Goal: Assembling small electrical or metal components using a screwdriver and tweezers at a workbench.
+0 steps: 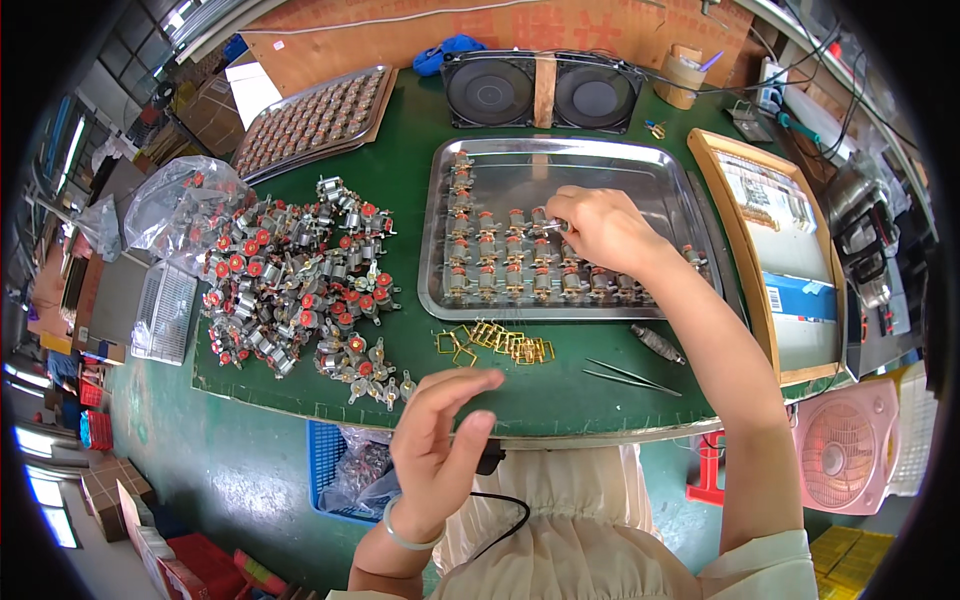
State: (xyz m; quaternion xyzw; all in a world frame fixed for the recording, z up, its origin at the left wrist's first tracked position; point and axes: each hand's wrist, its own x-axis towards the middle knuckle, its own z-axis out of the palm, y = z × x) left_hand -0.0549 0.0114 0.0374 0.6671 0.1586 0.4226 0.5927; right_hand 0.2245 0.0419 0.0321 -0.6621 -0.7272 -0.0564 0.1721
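Small motor (pixel 553 226) pinched at the fingertips of the right hand (pixel 600 230), over the middle of the metal tray (pixel 600 165), just above the rows already lined up there. Fingers of that hand clenched on the part, wrist angled in from the right. Rows of motors (pixel 510 270) filling the near half of the tray, far half bare metal. Left hand (pixel 440 440) raised at the near edge of the desk (pixel 410 130), fingers released and loosely curved, holding nothing, a pale bangle (pixel 405 535) on the wrist. Just beyond it, a loose heap of motors with red caps (pixel 295 290) spread over the green mat, a few stragglers close to the near edge. Between heap and tray front, a little cluster of brass clips (pixel 495 342). Tweezers (pixel 630 377) lying right of those, near the desk edge, with a small dark cylinder (pixel 657 343) just beyond. Clear plastic bag (pixel 180 205) at far left, a second tray of parts (pixel 315 120) behind it. Two black fans (pixel 540 90) at the back. Wooden-framed tray (pixel 745 240) off to the right.
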